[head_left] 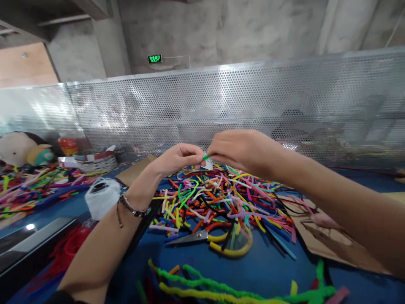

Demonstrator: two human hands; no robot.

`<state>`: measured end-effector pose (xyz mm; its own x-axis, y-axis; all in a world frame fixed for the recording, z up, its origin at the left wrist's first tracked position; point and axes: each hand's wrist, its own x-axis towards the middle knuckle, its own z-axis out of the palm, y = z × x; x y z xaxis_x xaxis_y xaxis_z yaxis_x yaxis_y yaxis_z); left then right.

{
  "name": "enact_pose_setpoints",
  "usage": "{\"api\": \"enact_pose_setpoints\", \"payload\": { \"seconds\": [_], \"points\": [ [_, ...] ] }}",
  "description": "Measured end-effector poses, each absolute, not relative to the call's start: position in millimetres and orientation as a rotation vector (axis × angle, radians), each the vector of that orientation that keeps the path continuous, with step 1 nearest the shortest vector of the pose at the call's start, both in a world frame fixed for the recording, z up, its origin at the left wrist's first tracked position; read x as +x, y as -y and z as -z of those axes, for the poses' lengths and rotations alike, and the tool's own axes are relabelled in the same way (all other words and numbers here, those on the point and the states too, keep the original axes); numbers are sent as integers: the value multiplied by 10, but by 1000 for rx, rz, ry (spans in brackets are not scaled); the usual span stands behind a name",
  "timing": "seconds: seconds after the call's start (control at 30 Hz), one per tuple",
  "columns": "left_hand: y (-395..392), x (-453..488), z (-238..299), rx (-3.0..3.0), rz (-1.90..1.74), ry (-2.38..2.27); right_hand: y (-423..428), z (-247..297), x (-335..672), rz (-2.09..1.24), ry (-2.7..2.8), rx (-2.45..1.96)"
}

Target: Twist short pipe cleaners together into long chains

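Observation:
My left hand (181,158) pinches one end of a short green pipe cleaner (206,157) between thumb and forefinger. From the other side, my right hand (242,150) has its fingers closed on the same piece, most of which they hide. Both hands are raised over a large heap of cut pipe cleaners (218,194) in many colours. On the blue table (183,259) in front of the heap lie scissors (193,237) with yellow and red handles. Nearest me are long fuzzy green (202,282) and yellow (196,293) strands.
A clear plastic bag (103,196) and a dark, glossy device (34,240) are at the left, beside red netting-like material (71,247). Brown cardboard (335,240) lies at the right. Behind the table stands a perforated metal screen (202,101). More pipe cleaners (34,190) and a basket (95,161) sit far left.

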<state>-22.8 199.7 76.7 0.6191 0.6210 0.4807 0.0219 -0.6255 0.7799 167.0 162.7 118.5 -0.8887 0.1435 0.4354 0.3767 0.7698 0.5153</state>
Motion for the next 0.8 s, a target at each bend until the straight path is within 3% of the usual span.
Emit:
{"api": "enact_pose_setpoints", "payload": {
  "seconds": [0.13,0.27,0.33,0.43,0.5,0.57,0.63,0.8],
  "points": [
    [-1818,-65,-765,2236,-853,-566,-1471,-983,1898,1167,2400,-373],
    [-1619,86,-682,2596,-925,-702,-1442,-823,2050,979,2480,-500],
    [-1521,126,-627,2947,-1062,-757,-1461,-752,2078,645,2553,-560],
    [-1367,136,-561,3463,-1140,-771,-1464,-625,2072,-129,2534,-647],
    [-1276,119,-530,3686,-976,-677,-1434,-524,2055,-697,2457,-676],
    [-1224,100,-500,3749,-767,-529,-1391,-434,2048,-1046,2387,-668],
    [-1230,99,-459,3680,-747,-513,-1353,-382,2063,-891,2429,-672],
    [-1409,194,-342,2866,-763,-726,-1296,-452,2148,417,2635,-405]
  ]
}}
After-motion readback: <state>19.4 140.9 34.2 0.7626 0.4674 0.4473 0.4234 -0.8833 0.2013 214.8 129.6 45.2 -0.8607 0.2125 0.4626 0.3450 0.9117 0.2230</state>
